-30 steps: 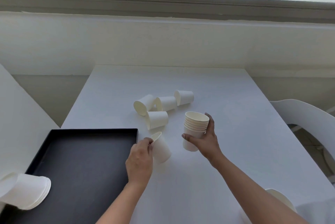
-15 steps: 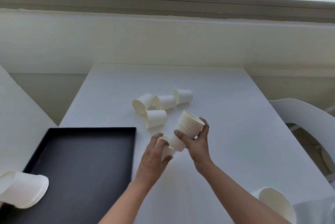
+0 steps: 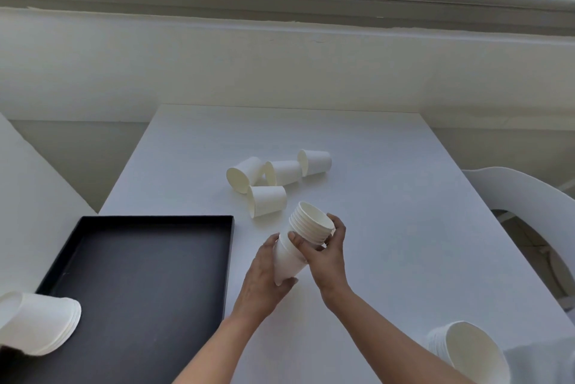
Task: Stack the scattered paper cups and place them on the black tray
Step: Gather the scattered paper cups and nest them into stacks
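A tilted stack of white paper cups [image 3: 306, 226] is held above the white table [image 3: 389, 228], rims pointing up and away. My right hand [image 3: 326, 254] grips its upper part. My left hand [image 3: 264, 278] cups the bottom cup [image 3: 287, 262], which sits under the stack. Several loose cups lie on their sides further back: one [image 3: 242, 173], another [image 3: 283, 172], a third [image 3: 315, 162] and the nearest [image 3: 268, 204]. The black tray [image 3: 140, 284] lies at the left, with a lying stack of cups [image 3: 40, 326] at its near left corner.
Another stack of cups [image 3: 466, 352] lies at the table's near right edge. A white chair [image 3: 525, 197] stands to the right of the table. A second white surface [image 3: 28, 215] borders the tray on the left. A wall and window sill run behind.
My left hand lifted the single cup and brought it under the stack. My right hand tilted the stack toward it, and the cup now sits on the stack's bottom.
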The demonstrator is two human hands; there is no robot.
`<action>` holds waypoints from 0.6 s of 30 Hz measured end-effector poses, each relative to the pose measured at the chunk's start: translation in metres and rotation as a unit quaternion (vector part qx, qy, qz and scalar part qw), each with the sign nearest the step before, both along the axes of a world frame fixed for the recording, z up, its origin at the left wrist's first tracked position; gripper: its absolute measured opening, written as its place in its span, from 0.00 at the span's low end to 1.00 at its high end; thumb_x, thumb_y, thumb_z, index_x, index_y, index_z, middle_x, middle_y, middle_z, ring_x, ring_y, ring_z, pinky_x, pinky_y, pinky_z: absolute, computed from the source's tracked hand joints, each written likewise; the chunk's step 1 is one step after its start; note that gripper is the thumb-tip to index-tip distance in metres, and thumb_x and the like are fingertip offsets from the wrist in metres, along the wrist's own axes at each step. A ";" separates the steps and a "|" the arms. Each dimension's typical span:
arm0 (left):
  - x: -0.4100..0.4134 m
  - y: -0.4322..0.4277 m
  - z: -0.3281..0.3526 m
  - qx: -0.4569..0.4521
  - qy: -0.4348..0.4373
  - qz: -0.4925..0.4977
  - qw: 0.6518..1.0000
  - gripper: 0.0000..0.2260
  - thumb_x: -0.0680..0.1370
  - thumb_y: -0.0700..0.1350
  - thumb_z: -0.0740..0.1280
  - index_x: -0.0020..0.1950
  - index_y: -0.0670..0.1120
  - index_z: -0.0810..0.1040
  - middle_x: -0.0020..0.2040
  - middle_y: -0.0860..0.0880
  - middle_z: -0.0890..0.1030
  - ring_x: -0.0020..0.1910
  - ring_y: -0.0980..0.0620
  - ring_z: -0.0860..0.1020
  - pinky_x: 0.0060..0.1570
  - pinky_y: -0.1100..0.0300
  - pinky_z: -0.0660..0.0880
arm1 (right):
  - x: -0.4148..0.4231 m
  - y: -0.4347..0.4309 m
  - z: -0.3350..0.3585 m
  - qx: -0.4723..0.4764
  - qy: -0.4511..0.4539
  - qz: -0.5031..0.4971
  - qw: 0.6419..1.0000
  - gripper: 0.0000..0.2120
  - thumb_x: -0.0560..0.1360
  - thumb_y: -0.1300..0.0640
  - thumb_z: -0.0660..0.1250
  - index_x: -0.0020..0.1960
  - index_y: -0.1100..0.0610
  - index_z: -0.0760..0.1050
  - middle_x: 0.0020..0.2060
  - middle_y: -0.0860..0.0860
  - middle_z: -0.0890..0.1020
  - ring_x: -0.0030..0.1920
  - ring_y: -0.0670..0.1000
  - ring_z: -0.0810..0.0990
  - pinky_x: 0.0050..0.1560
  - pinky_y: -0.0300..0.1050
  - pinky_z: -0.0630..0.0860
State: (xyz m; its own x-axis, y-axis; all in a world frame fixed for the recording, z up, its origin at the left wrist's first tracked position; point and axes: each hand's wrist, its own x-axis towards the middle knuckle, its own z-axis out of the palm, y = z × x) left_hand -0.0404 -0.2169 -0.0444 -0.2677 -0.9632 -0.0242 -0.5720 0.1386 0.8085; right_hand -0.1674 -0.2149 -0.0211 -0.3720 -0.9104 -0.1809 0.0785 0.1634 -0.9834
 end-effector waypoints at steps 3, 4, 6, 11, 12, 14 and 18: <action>-0.003 -0.003 0.002 -0.002 0.014 0.015 1.000 0.36 0.70 0.44 0.73 0.73 0.49 0.57 0.68 0.51 0.68 0.63 0.53 0.70 0.58 0.67 0.65 | 0.002 0.004 -0.003 0.015 -0.001 0.029 0.999 0.33 0.66 0.52 0.76 0.63 0.43 0.59 0.56 0.42 0.74 0.55 0.41 0.76 0.46 0.35 0.74; -0.005 -0.005 0.003 -0.003 0.021 0.018 1.000 0.36 0.70 0.45 0.73 0.73 0.49 0.57 0.68 0.52 0.68 0.63 0.53 0.70 0.58 0.66 0.66 | 0.002 0.005 -0.003 0.019 -0.006 0.040 0.999 0.33 0.67 0.51 0.76 0.63 0.42 0.59 0.56 0.41 0.74 0.55 0.40 0.75 0.45 0.34 0.74; -0.007 -0.007 0.005 -0.006 0.038 0.017 0.999 0.36 0.70 0.46 0.73 0.73 0.49 0.58 0.67 0.52 0.69 0.63 0.54 0.70 0.58 0.65 0.67 | 0.001 0.006 -0.003 0.021 -0.018 0.057 0.998 0.33 0.66 0.51 0.76 0.62 0.40 0.59 0.56 0.40 0.74 0.56 0.40 0.75 0.48 0.35 0.75; -0.014 -0.012 0.013 0.012 0.082 -0.022 0.996 0.35 0.69 0.47 0.74 0.71 0.55 0.60 0.64 0.58 0.71 0.60 0.60 0.72 0.54 0.72 0.68 | -0.001 0.005 -0.006 0.017 -0.005 0.040 0.999 0.37 0.63 0.54 0.79 0.63 0.42 0.61 0.55 0.41 0.76 0.56 0.41 0.77 0.52 0.43 0.78; -0.013 -0.014 0.016 0.018 0.080 -0.047 0.996 0.35 0.68 0.49 0.73 0.71 0.57 0.60 0.63 0.60 0.72 0.60 0.63 0.72 0.53 0.73 0.68 | -0.003 0.005 -0.007 0.015 -0.006 0.030 0.999 0.37 0.63 0.54 0.79 0.63 0.43 0.61 0.55 0.41 0.76 0.55 0.41 0.77 0.50 0.43 0.79; -0.007 -0.021 0.019 0.022 0.060 -0.086 0.994 0.33 0.70 0.55 0.71 0.71 0.57 0.61 0.62 0.64 0.70 0.60 0.68 0.70 0.56 0.74 0.67 | -0.008 0.005 -0.008 0.006 -0.010 0.016 1.000 0.36 0.64 0.55 0.78 0.63 0.41 0.61 0.54 0.40 0.76 0.55 0.40 0.77 0.46 0.38 0.77; 0.008 -0.041 0.021 -0.004 0.069 0.028 0.997 0.20 0.76 0.51 0.65 0.66 0.46 0.69 0.63 0.50 0.74 0.55 0.56 0.74 0.55 0.62 0.73 | -0.018 0.000 -0.005 -0.011 -0.009 -0.011 1.000 0.40 0.65 0.54 0.78 0.65 0.35 0.57 0.54 0.36 0.74 0.55 0.38 0.75 0.49 0.37 0.73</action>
